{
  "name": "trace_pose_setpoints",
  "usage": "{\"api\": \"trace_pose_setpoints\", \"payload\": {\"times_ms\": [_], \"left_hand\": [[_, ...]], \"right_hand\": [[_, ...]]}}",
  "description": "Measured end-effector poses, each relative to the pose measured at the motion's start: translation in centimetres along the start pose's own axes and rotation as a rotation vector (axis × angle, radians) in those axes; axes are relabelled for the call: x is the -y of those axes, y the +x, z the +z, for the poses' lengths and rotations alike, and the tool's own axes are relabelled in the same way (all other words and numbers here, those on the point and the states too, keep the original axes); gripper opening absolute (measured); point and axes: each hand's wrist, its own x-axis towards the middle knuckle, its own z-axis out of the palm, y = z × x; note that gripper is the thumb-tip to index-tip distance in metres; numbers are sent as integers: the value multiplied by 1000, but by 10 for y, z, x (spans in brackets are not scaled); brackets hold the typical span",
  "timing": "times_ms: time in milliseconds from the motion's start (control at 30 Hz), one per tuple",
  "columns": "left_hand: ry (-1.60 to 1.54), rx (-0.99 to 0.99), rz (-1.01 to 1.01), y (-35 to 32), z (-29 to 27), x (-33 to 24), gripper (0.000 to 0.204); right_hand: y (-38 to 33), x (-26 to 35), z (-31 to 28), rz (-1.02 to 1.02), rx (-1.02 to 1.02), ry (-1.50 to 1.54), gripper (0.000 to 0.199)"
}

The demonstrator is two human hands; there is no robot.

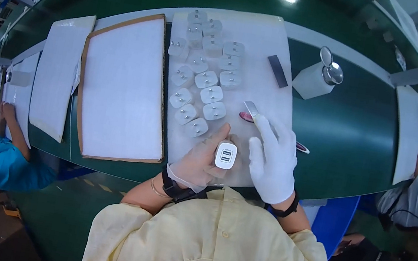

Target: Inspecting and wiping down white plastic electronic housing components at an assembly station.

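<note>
My left hand (pixel 198 159), in a thin, see-through glove, is closed around a white wall charger (pixel 226 155), its face with two USB ports turned up. My right hand (pixel 274 161), in a white fabric glove, hovers just right of it with fingers stretched and thumb apart. At its index fingertip is a small flat greyish piece (pixel 250 108); a firm grip on it does not show. A reddish oval thing (pixel 246 117) lies beside that piece. The white-and-purple end of a slim tool (pixel 303 148) sticks out past the right hand; the hand hides whatever adjoins it.
Several white chargers (pixel 211 95) stand prongs up on the white mat (pixel 265 40). A dark grey bar (pixel 277 71) lies at its right, by a whitish pump bottle (pixel 311 81) with lifted lid. A brown-edged white board (pixel 124 89) is at left. Other people sit at both sides.
</note>
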Motion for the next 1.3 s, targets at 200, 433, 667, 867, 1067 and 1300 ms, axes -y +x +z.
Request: {"api": "trace_pose_setpoints", "payload": {"times_ms": [200,433,667,867,1067,1300], "left_hand": [[-43,-193,74,-12,26,16,49],[771,-467,542,-5,39,49,36],[1164,-461,688,-6,51,55,29],[1172,-404,739,-19,80,51,42],[2412,-264,951,-41,48,40,58],[2783,-48,453,-55,35,23,55]], "right_hand": [[-8,40,-15,61,241,436,52],[-35,43,16,118,32,521,37],[-32,13,4,299,193,1036,28],[-26,19,5,274,-26,836,40],[-39,-34,20,876,261,2178,49],[-18,-26,17,1124,154,2157,53]]}}
